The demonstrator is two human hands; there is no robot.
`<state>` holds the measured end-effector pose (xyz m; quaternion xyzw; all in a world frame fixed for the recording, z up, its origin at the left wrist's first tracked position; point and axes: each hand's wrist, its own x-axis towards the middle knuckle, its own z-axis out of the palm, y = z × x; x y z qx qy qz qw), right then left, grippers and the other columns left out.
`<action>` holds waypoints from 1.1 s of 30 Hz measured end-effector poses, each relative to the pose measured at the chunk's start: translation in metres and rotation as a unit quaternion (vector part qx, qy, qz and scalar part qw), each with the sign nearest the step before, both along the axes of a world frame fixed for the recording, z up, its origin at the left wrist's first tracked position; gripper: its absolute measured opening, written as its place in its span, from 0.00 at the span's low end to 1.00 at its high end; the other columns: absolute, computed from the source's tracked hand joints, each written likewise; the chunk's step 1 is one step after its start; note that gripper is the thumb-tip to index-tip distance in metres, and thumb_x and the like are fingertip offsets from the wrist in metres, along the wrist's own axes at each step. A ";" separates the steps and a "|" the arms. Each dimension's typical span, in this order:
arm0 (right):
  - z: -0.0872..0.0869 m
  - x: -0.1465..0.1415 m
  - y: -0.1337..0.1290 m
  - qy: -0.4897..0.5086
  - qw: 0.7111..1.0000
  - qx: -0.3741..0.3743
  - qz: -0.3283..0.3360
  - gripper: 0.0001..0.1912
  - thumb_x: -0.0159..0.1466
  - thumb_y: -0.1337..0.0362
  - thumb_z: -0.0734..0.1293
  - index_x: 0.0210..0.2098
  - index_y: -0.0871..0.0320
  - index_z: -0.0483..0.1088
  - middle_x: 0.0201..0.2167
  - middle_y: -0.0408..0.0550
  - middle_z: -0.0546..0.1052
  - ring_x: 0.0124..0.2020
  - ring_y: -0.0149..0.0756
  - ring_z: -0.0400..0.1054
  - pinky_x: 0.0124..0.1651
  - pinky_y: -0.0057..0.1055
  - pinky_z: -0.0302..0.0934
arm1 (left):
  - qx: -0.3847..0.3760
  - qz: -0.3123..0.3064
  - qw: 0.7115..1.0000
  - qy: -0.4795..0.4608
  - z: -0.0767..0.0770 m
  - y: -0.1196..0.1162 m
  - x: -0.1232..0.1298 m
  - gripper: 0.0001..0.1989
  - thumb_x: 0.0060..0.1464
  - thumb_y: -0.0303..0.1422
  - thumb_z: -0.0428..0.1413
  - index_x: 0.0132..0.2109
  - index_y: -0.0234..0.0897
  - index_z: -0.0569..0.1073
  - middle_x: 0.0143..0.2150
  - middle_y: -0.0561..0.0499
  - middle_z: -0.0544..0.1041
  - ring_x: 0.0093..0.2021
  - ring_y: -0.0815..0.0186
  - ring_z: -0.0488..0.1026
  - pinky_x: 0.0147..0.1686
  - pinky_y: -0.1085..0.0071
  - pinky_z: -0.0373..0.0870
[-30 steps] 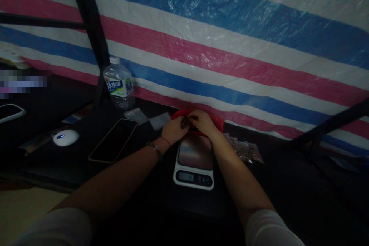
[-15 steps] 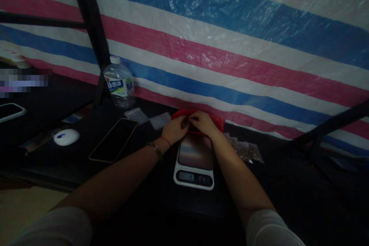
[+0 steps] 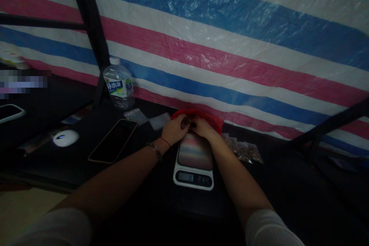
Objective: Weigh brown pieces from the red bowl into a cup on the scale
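A: Log it left to right, with the scale (image 3: 193,159) as reference.

B: Far left of the scale, a second phone (image 3: 10,112) lies at the picture's edge. Nearer, a white mouse (image 3: 65,138) with a small blue light sits on the dark bench (image 3: 288,200). Right of the mouse, a dark phone (image 3: 113,140) lies flat, screen up. Behind the phone stands a clear water bottle (image 3: 118,84), upright, cap on, against the striped tarp (image 3: 230,46). Two small clear bags (image 3: 150,118) lie flat between the bottle and the scale.

A: Hands?

B: Left hand (image 3: 173,130) is at the far left corner of the scale platform, fingers curled and pinching a small dark item (image 3: 185,122); a bracelet and a red string are on that wrist. Right hand (image 3: 201,127) meets it from the right, fingertips pressed on the same item. What the item is, cannot tell: too dark.

A: Where does it sit?

B: Just above the far edge of the scale, in front of a red bag (image 3: 213,120) that lies directly behind both hands. Right of the scale, a clear packet of brownish bits (image 3: 245,150) lies on the bench.
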<state>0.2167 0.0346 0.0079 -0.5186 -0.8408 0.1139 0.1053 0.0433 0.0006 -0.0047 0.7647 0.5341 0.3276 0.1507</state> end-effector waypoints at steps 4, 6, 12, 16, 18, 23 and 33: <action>0.000 0.000 0.001 -0.045 0.999 0.008 -0.024 0.11 0.60 0.71 0.66 0.40 0.61 0.78 0.42 0.57 0.80 0.44 0.44 0.74 0.46 0.31 0.64 | 0.004 -0.013 1.000 0.019 0.002 -0.002 0.000 0.16 0.57 0.39 0.54 0.52 0.43 0.68 0.47 0.49 0.78 0.46 0.59 0.75 0.43 0.67 0.70; 0.000 0.001 0.003 -0.045 0.998 0.011 -0.030 0.10 0.60 0.72 0.66 0.39 0.61 0.79 0.40 0.57 0.80 0.43 0.45 0.75 0.45 0.31 0.64 | 0.006 -0.014 1.000 0.023 0.003 -0.002 0.000 0.16 0.57 0.39 0.54 0.52 0.43 0.67 0.46 0.49 0.78 0.46 0.59 0.76 0.42 0.67 0.70; 0.003 0.009 0.010 0.060 0.992 0.064 -0.089 0.13 0.57 0.75 0.67 0.38 0.59 0.79 0.39 0.52 0.81 0.41 0.40 0.75 0.47 0.32 0.65 | -0.018 0.002 0.999 0.034 0.000 0.000 0.000 0.17 0.57 0.42 0.54 0.51 0.42 0.66 0.44 0.48 0.78 0.42 0.58 0.77 0.38 0.67 0.71; 0.007 0.010 0.010 0.164 0.975 0.105 -0.106 0.11 0.57 0.74 0.67 0.37 0.58 0.79 0.37 0.49 0.81 0.39 0.38 0.74 0.46 0.32 0.65 | -0.025 0.001 0.999 0.048 -0.003 0.002 0.000 0.19 0.57 0.43 0.54 0.53 0.42 0.64 0.45 0.47 0.78 0.43 0.58 0.77 0.39 0.67 0.70; 0.009 0.009 0.009 0.203 0.968 0.120 -0.091 0.09 0.57 0.72 0.68 0.36 0.57 0.79 0.36 0.48 0.81 0.39 0.38 0.74 0.46 0.32 0.65 | -0.025 -0.006 0.998 0.056 -0.004 0.003 0.000 0.19 0.57 0.42 0.54 0.53 0.43 0.64 0.45 0.47 0.78 0.44 0.58 0.77 0.40 0.67 0.70; 0.014 0.001 0.004 0.251 0.960 0.117 -0.043 0.08 0.57 0.72 0.69 0.36 0.58 0.78 0.37 0.49 0.80 0.39 0.37 0.73 0.46 0.32 0.65 | -0.030 -0.017 0.997 0.074 -0.005 0.004 -0.001 0.17 0.58 0.42 0.52 0.51 0.42 0.64 0.42 0.48 0.78 0.41 0.57 0.77 0.37 0.66 0.70; 0.025 -0.008 -0.008 0.199 0.979 0.036 0.039 0.14 0.58 0.74 0.67 0.41 0.58 0.77 0.39 0.48 0.80 0.39 0.36 0.73 0.44 0.31 0.65 | -0.055 -0.005 0.997 0.059 -0.004 0.004 0.001 0.21 0.58 0.43 0.51 0.55 0.40 0.61 0.44 0.45 0.78 0.41 0.59 0.77 0.36 0.68 0.69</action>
